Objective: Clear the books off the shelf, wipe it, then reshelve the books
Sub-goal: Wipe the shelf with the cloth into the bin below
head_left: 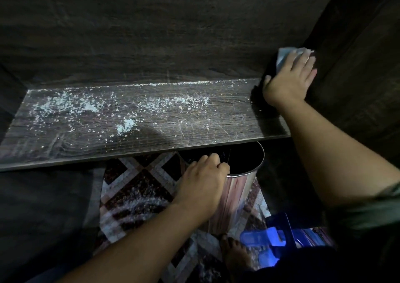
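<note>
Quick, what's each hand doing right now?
Left hand: fingers closed on the rim of the metal bin below the shelf.
Right hand: pressing a cloth into the shelf's right corner.

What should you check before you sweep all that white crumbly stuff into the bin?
1. Shelf free of books: ok, none in view on it.
2. Cloth in the right hand: ok, pressed into the back right corner.
3. Metal bin under the shelf's front edge: ok, its open mouth sits just below the edge.
4. Left hand steadying the bin: ok, fingers grip the rim.
5. White crumbs lined up above the bin: not ok, most lie further left.
6. Room left in the bin: cannot tell, its inside is dark.
</note>
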`<state>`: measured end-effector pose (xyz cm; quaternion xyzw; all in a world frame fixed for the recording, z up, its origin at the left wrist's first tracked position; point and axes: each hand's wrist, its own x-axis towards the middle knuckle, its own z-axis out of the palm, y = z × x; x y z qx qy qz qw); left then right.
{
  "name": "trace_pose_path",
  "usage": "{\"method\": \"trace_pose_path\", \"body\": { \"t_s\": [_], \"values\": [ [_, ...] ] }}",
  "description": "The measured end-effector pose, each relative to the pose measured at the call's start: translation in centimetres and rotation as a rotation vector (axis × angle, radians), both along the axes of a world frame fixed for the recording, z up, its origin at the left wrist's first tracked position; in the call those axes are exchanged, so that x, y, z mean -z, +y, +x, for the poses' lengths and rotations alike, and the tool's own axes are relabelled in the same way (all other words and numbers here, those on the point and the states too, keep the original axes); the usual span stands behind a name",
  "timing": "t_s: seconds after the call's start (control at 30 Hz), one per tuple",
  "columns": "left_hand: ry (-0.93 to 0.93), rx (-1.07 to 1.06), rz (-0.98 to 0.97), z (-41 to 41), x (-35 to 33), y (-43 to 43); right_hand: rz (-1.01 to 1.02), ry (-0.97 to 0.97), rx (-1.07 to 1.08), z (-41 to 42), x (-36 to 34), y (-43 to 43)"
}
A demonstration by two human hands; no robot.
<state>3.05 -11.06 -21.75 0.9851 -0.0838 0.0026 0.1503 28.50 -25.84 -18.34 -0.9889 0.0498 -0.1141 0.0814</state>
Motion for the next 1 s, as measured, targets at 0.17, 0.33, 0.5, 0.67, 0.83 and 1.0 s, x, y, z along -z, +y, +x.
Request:
{"method": "trace_pose_path", "body": {
  "t_s": [0.17, 0.33, 0.5, 0.67, 0.83, 1.0],
  "values": [
    [0.008, 0.007, 0.019, 0.0, 0.1, 0.2, -0.003, 0.258, -0.145, 1.9, 1.7, -1.9],
    [0.001, 0.006, 0.01, -0.2, 0.1, 0.2, -0.022, 0.294, -0.092, 1.8, -0.1, -1.1],
    [-0.011, 0.003, -0.01, 0.0, 0.0, 0.2, 0.202, 0.192, -0.485, -0.7, 1.3, -1.9],
    [-0.022, 0.009, -0.017, 0.0, -0.1, -0.1, 0.039, -0.108, -0.2, -0.2, 0.7, -2.7],
    [-0.008, -0.002, -0.009, -0.1, 0.1, 0.0, -0.146, 0.241, -0.226, 2.4, 1.8, -2.9],
    [0.013, -0.001, 0.01, 0.1, 0.2, -0.1, 0.075, 0.186, -0.299, 1.2, 1.3, -1.9]
  ]
}}
